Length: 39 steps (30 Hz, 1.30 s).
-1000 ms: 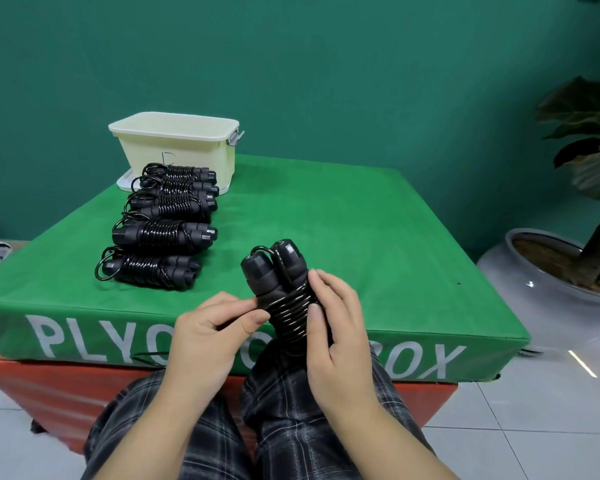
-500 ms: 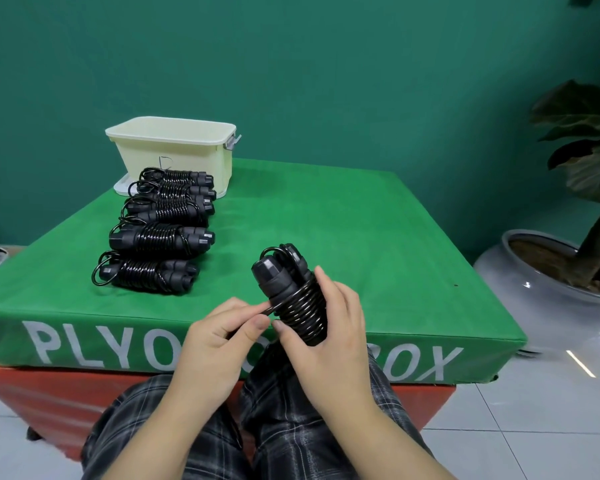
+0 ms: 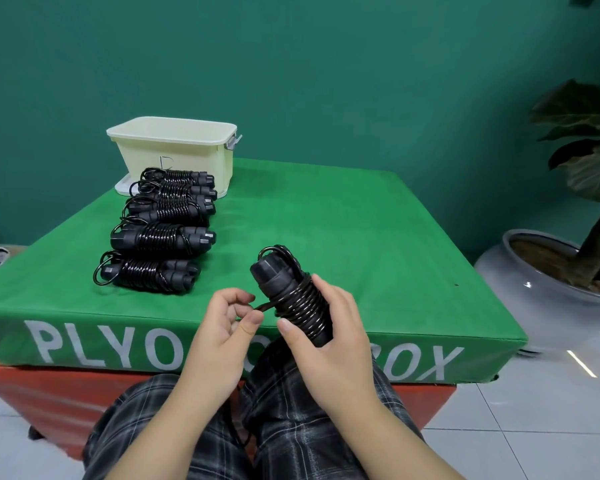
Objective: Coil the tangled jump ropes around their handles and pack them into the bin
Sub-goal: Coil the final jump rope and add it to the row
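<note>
A green padded plyo box (image 3: 326, 230) with white block lettering on its front edge sits on a red base (image 3: 49, 403), against a plain dark green wall (image 3: 291, 64), on a floor of pale glossy tiles (image 3: 534, 427). At the box's far left corner stands a cream plastic bin (image 3: 177, 152) with a grey side latch, set on its flat lid. In front of the bin, toward the near edge of the box, lies a row of black coiled jump ropes (image 3: 160, 233), each wound round its handles. To the right of the box stands a rounded grey glazed pot (image 3: 541, 299) holding a dark-leaved plant (image 3: 589, 140). Over the box's near edge, the right hand (image 3: 329, 344) grips a black jump rope bundle (image 3: 291, 296), tilted with its handle caps up and to the left. The left hand (image 3: 219, 337) pinches the loose rope end just beside it, above plaid trousers (image 3: 291, 427).
</note>
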Tool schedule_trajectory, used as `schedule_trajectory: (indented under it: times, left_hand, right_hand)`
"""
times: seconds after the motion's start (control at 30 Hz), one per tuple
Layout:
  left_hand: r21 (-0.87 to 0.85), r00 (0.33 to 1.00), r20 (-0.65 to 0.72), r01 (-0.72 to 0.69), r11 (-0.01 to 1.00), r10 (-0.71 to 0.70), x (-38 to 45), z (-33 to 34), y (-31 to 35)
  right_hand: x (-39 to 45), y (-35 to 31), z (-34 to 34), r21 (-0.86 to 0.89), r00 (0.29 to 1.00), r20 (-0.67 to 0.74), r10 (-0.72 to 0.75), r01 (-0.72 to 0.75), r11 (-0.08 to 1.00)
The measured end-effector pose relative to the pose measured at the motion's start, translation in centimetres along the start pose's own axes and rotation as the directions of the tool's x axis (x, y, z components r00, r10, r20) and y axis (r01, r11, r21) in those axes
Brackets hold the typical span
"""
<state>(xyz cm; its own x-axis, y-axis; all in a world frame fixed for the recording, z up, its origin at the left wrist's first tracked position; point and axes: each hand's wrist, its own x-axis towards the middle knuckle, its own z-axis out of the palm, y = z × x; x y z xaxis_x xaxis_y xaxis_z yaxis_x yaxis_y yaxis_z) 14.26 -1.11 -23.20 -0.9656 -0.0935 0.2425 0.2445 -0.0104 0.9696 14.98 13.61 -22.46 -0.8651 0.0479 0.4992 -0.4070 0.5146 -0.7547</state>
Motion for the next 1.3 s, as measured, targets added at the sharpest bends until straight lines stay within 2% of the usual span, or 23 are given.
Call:
schedule_trajectory:
  times: [0.1,0.23,0.43,0.7,0.83,0.93,1.03,1.2,1.3]
  left_hand:
    - [-0.014,0.998,0.039,-0.052,0.999,0.052,-0.1,0.4,-0.4]
    - [0.060,0.987,0.056,-0.155,0.986,0.152,-0.6,0.8,-0.3]
    - [0.213,0.978,0.047,-0.210,0.954,0.204,-0.8,0.6,0.1]
    - [0.216,0.960,0.080,-0.280,0.935,0.268,-1.2,0.5,1.5]
    - [0.342,0.951,0.059,-0.305,0.889,0.303,-0.9,0.2,1.8]
    - [0.177,0.986,-0.022,-0.161,0.971,0.167,-0.8,0.5,1.6]
    - [-0.021,0.997,-0.053,-0.062,0.998,0.061,-0.5,0.7,1.6]
    - [-0.182,0.999,0.040,-0.006,0.983,0.013,0.0,0.1,1.4]
    - [-0.131,0.992,0.120,0.052,0.990,-0.037,-0.1,-0.1,0.9]
  right_hand:
    - [-0.1,0.1,-0.1,0.041,0.999,-0.010,-0.031,0.031,0.999]
    - [0.0,0.2,-0.2,0.017,0.997,-0.010,-0.073,0.073,0.997]
    - [0.0,0.5,0.1,-0.025,0.998,-0.003,-0.067,0.067,0.997]
    - [-0.1,0.6,0.3,-0.029,0.998,-0.017,-0.064,0.064,0.998]
    - [-0.1,0.5,0.2,-0.010,0.997,-0.003,-0.075,0.075,0.997]
    - [0.1,0.5,-0.1,0.098,0.998,0.004,-0.066,0.065,0.993]
    - [0.0,0.2,-0.4,0.198,0.996,0.027,-0.089,0.082,0.977]
    - [-0.2,-0.1,-0.5,0.208,0.982,0.133,-0.132,0.102,0.973]
    - [-0.2,-0.2,-0.7,0.257,0.978,0.179,-0.103,0.054,0.965]
